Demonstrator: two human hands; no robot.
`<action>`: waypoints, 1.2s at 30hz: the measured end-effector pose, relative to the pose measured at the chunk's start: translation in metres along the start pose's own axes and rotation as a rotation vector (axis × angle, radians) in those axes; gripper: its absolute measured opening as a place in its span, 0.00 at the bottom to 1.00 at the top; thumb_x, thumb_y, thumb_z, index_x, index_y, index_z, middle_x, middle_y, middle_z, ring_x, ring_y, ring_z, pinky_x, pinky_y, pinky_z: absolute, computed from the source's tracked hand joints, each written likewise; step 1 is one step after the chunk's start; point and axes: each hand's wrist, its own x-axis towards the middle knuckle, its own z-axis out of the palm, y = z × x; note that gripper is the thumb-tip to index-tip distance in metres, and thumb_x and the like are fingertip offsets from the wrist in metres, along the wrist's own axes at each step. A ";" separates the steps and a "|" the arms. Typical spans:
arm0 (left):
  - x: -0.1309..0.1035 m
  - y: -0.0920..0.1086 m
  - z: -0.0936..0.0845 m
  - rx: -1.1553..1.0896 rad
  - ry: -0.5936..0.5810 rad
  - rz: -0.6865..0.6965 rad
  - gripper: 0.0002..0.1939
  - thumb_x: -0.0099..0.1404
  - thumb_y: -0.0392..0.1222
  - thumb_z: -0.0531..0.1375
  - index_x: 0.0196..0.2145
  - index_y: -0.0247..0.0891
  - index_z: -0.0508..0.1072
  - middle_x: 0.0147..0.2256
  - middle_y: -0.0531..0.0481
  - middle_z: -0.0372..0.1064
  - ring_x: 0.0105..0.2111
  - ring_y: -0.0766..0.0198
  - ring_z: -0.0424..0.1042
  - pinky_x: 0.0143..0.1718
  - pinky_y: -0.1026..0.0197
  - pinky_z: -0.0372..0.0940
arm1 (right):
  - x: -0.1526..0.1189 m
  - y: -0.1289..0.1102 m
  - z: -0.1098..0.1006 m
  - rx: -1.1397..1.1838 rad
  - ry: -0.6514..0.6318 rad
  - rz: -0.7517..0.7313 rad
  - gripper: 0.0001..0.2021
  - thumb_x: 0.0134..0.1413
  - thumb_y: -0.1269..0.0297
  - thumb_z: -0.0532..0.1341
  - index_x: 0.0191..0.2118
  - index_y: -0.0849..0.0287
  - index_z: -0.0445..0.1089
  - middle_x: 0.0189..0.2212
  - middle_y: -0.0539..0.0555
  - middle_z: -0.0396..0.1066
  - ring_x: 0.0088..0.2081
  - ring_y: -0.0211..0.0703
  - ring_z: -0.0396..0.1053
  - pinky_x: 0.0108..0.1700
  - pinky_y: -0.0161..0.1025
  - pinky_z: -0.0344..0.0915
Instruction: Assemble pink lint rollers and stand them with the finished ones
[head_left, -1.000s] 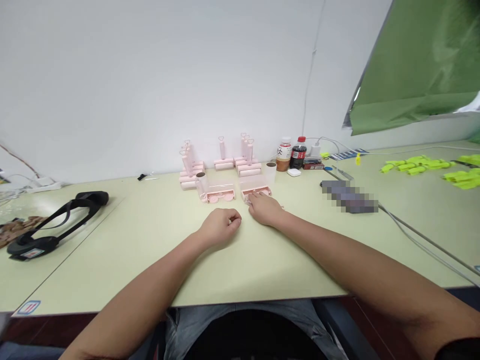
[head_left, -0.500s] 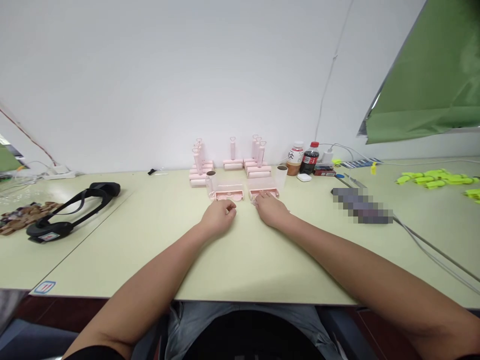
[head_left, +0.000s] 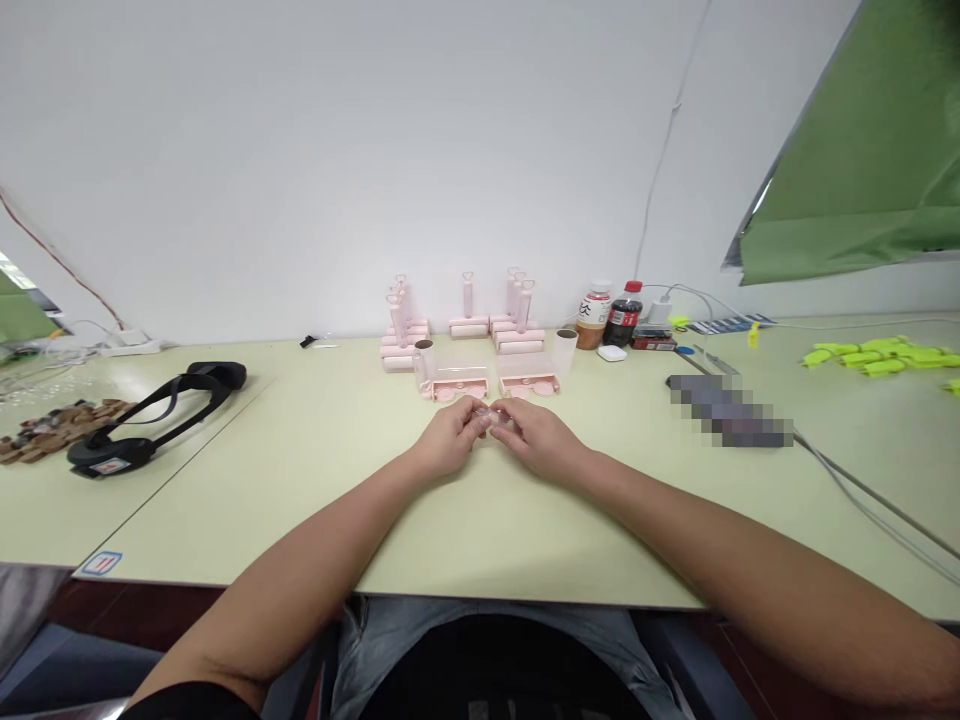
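My left hand [head_left: 451, 437] and my right hand [head_left: 541, 437] meet above the table in front of me, fingers closed in a pinch. Between the fingertips is a small, clear, pinkish piece [head_left: 492, 414], too small and covered to name. Just beyond lie two open pink cases with clear lids, a left case [head_left: 460, 388] and a right case [head_left: 529, 386], apart from my hands. An upright left paper roll [head_left: 424, 364] and a right paper roll [head_left: 565, 352] flank them. Behind stand several pink lint rollers [head_left: 469, 308] with upright handles.
At right are a juice bottle [head_left: 593, 318], a cola bottle [head_left: 623, 318], a white box [head_left: 612, 353], a blurred dark object [head_left: 727, 412], cables and several yellow-green pieces [head_left: 881, 356]. A black headset [head_left: 161, 415] and brown pieces [head_left: 56, 432] lie left.
My right hand has drawn back from the right case toward the left hand. Both hands now come together at the small clear piece. The view has shifted slightly.
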 end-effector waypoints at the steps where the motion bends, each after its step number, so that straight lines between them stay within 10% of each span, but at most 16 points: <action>1: 0.000 -0.001 -0.001 -0.027 0.006 -0.016 0.14 0.68 0.51 0.51 0.40 0.38 0.68 0.31 0.52 0.70 0.25 0.67 0.67 0.30 0.63 0.63 | 0.000 0.001 -0.001 0.020 -0.008 0.040 0.15 0.60 0.59 0.56 0.50 0.59 0.66 0.39 0.56 0.72 0.38 0.44 0.69 0.38 0.38 0.61; 9: 0.008 0.001 -0.012 -0.370 0.163 -0.135 0.17 0.63 0.56 0.56 0.34 0.38 0.65 0.28 0.55 0.66 0.18 0.73 0.63 0.17 0.68 0.56 | 0.003 0.005 -0.001 0.002 -0.063 0.263 0.08 0.53 0.60 0.60 0.29 0.58 0.64 0.25 0.51 0.69 0.28 0.40 0.64 0.29 0.34 0.53; 20: 0.000 0.019 0.009 -0.543 0.088 -0.187 0.21 0.57 0.59 0.61 0.25 0.35 0.69 0.17 0.57 0.60 0.14 0.75 0.56 0.14 0.68 0.47 | 0.000 -0.013 0.005 0.285 0.005 0.206 0.10 0.51 0.57 0.61 0.30 0.57 0.62 0.26 0.48 0.67 0.28 0.39 0.63 0.30 0.34 0.55; 26: 0.000 0.019 0.003 -0.599 0.142 -0.228 0.21 0.56 0.58 0.61 0.22 0.36 0.65 0.15 0.57 0.59 0.12 0.74 0.55 0.13 0.68 0.46 | 0.001 -0.005 -0.003 0.698 -0.337 0.286 0.16 0.50 0.53 0.64 0.26 0.58 0.61 0.16 0.42 0.56 0.17 0.32 0.54 0.21 0.32 0.51; 36: -0.003 0.019 -0.001 -0.639 0.127 -0.132 0.19 0.54 0.57 0.62 0.26 0.37 0.67 0.12 0.59 0.58 0.11 0.73 0.54 0.13 0.69 0.46 | -0.005 -0.009 -0.007 0.982 -0.645 0.160 0.20 0.53 0.46 0.62 0.29 0.61 0.63 0.23 0.48 0.69 0.19 0.31 0.63 0.22 0.32 0.63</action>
